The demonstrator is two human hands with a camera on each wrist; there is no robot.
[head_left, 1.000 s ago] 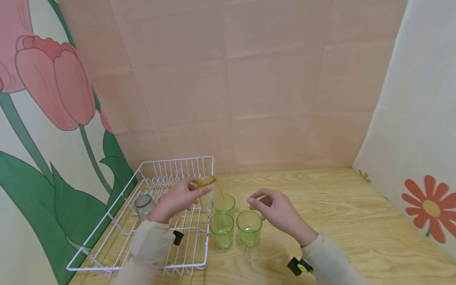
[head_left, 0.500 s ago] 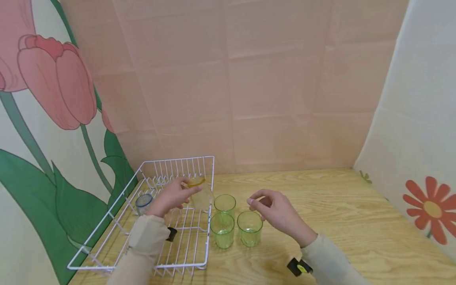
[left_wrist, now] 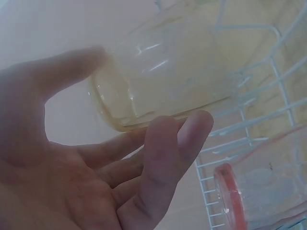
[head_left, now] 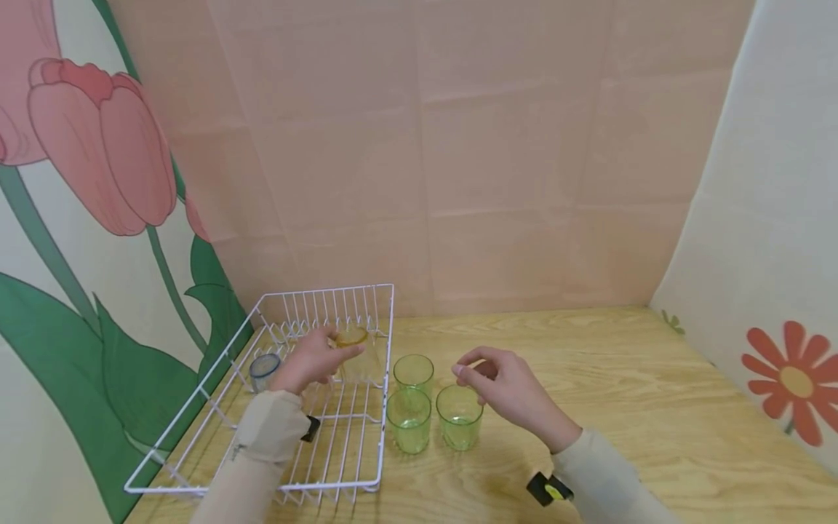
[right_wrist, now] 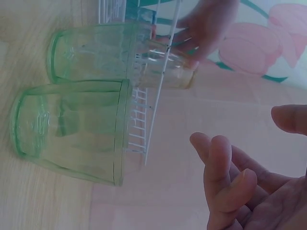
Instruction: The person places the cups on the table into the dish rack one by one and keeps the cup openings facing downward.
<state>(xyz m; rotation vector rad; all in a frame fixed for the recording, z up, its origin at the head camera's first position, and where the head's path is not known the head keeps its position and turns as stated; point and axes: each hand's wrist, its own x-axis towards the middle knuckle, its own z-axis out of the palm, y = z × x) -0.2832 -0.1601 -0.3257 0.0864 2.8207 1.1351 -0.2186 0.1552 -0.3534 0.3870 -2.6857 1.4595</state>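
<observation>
My left hand holds an amber-rimmed clear glass near its rim, thumb on one side and fingers on the other. The glass is mouth up at the right back of the white wire dish rack; whether its base touches the wires I cannot tell. In the left wrist view a red-rimmed glass is in the rack beside it. My right hand hovers by a green glass, fingers loosely bent and thumb apart, holding nothing. Two more green glasses, one in front and one behind, stand close by.
At the rack's left side sits a blue-rimmed glass, partly hidden by the left hand. The rack's right wall stands between it and the green glasses. A wooden tabletop runs to a pink backdrop, with flower-printed sheets at both sides.
My left hand has carried the amber-rimmed glass leftward from above the green glasses into the rack, turning it from tilted toward upright and lowering it. The right hand has stayed put.
</observation>
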